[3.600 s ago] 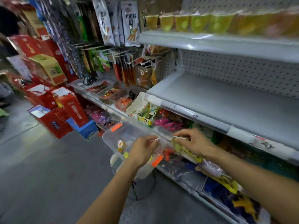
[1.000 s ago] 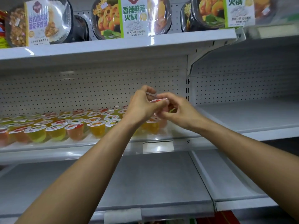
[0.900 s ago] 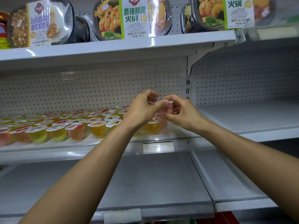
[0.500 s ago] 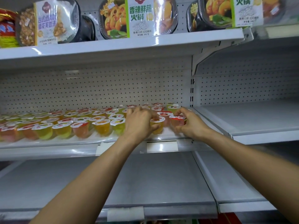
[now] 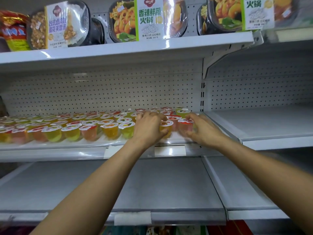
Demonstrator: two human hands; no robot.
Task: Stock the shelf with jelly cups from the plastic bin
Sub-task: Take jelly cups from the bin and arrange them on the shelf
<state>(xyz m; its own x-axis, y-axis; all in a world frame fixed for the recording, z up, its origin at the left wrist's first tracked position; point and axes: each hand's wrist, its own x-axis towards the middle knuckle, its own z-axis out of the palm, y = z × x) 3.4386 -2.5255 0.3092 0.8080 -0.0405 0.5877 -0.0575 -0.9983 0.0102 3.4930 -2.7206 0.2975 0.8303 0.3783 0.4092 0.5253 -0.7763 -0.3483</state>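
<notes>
At the far left, a red snack bag (image 5: 13, 29) is standing on the upper shelf (image 5: 101, 50); below it, jelly cups (image 5: 67, 126) in yellow, orange, green and pink are sitting upright in close rows on the middle shelf (image 5: 50, 146), in front of the white pegboard (image 5: 101, 92). Further right, a hot pot box (image 5: 147, 19) is leaning upright on the upper shelf. Under it, the left hand (image 5: 149, 126) is reaching onto the middle shelf at the right end of the rows; its fingers (image 5: 153, 117) are curling around a yellow jelly cup (image 5: 166, 128), which is standing on the shelf. Just beside it, a red-lidded jelly cup (image 5: 185, 126) is also standing on the shelf; the right hand (image 5: 203, 131) is gripping it with curled fingers (image 5: 193, 118). At the right, the neighbouring shelf (image 5: 271, 126) is showing its bare white surface.
</notes>
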